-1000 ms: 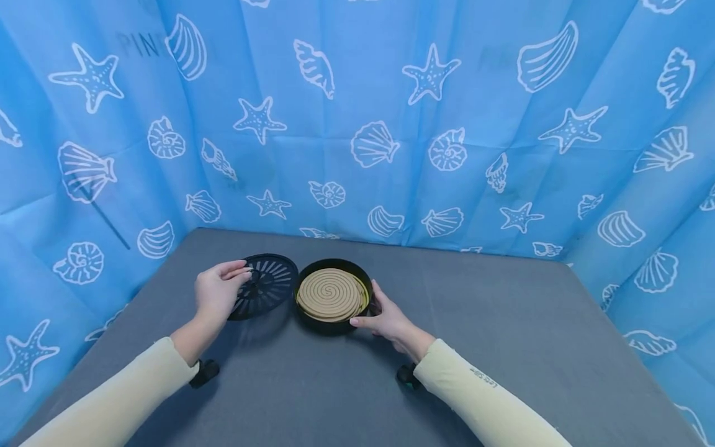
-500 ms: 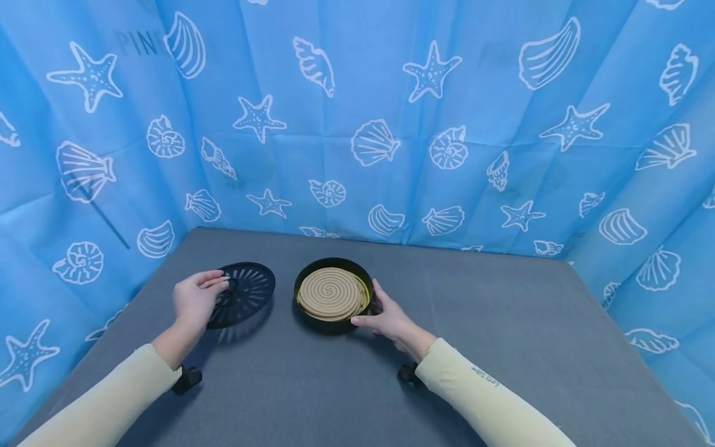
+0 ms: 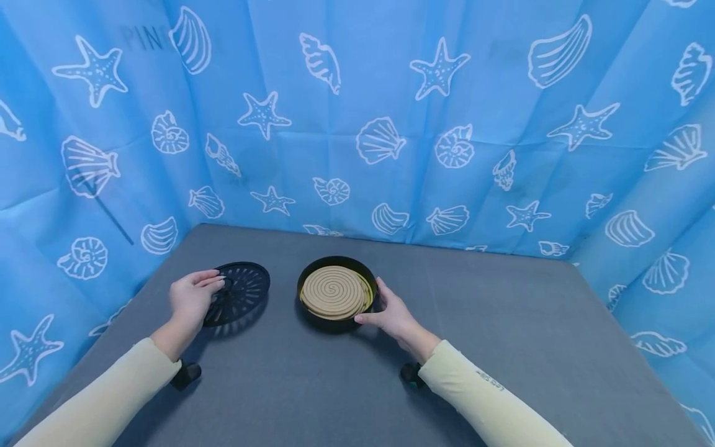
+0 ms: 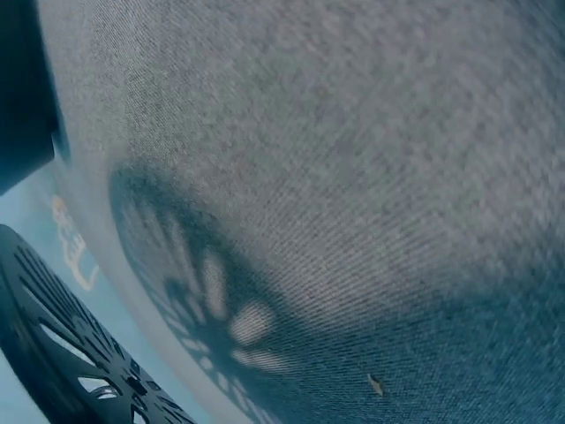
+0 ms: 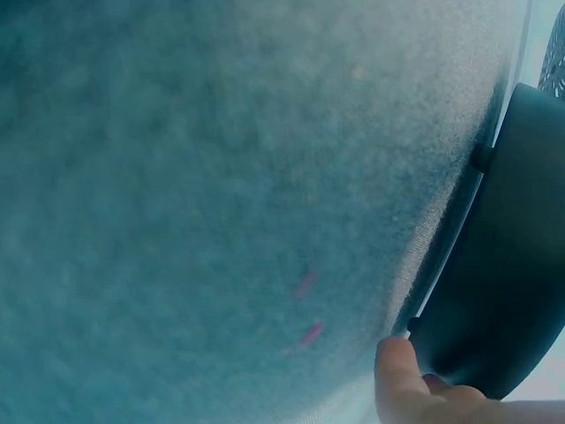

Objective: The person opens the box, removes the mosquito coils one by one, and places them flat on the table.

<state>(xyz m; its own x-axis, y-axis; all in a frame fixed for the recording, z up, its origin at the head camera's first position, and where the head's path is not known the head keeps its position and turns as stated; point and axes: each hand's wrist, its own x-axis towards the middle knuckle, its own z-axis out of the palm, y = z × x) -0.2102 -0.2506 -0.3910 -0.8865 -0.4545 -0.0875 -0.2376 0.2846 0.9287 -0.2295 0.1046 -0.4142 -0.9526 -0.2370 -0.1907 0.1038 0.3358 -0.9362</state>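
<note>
My left hand (image 3: 188, 302) pinches the middle of a slotted, round black lid (image 3: 249, 289), which is held tilted above the grey table, left of a round black tin (image 3: 331, 326). In the left wrist view the lid (image 4: 55, 349) shows at the lower left, apart from its slotted shadow on the cloth. A stack of tan mosquito coils (image 3: 332, 290) lies inside the tin, with a bit of yellow along its right inner side. Around the tin's right side, my right hand (image 3: 395, 318) grips the wall with thumb and fingers. Small feet show under the tin (image 5: 503, 256) in the right wrist view.
Grey cloth covers the table (image 3: 503, 323). A blue curtain (image 3: 357, 124) printed with white shells and starfish hangs behind the table and along both sides. Dark wrist cameras sit under both sleeves.
My left hand has carried the lid leftward, away from the tin's edge, leaving a gap between them. My right hand still holds the tin in place. The head view has shifted slightly.
</note>
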